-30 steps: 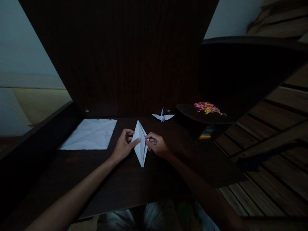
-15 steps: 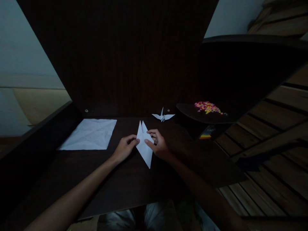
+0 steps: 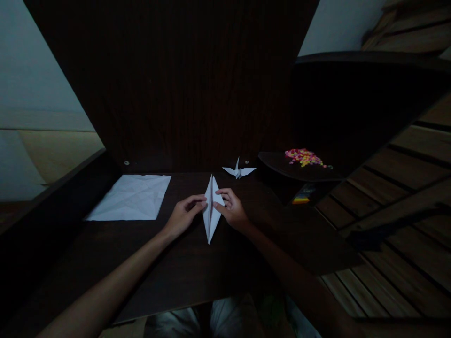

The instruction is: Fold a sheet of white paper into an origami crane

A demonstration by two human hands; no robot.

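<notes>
Paper diamond (image 3: pixel 216 217), slim and white, sits around the centre of the frame, pinched from 2 sides! Left hand (image 3: pixel 183 213) has thumb and fingertips drawn narrow on its left corner; right hand (image 3: pixel 232 210) lays thumb and a fingertip on the right flap, its other fingers curled and partly hidden. 1 dark slit splits the front from top point to bottom point. It should be light in the grip, stiffer where layers stack, easily bent or torn at the tips, so the thick middle of both flanks looks the best hold. Whether the bottom point touches the tabletop (image 3: pixel 169 277), I cannot tell.

On to the edges! At centre left, a creased flat sheet (image 3: pixel 132 197) lies apart from the left hand. Just above and right of the diamond, a small paper bird (image 3: pixel 238 172) rests near the tall back panel (image 3: pixel 186 89), so reach that way looks tight. Further right, a curved shelf (image 3: pixel 276 165) carries bright little pieces (image 3: pixel 303 157), worth a wide berth. Best room for moving seems downward, toward the tabletop's near edge at lower centre.
</notes>
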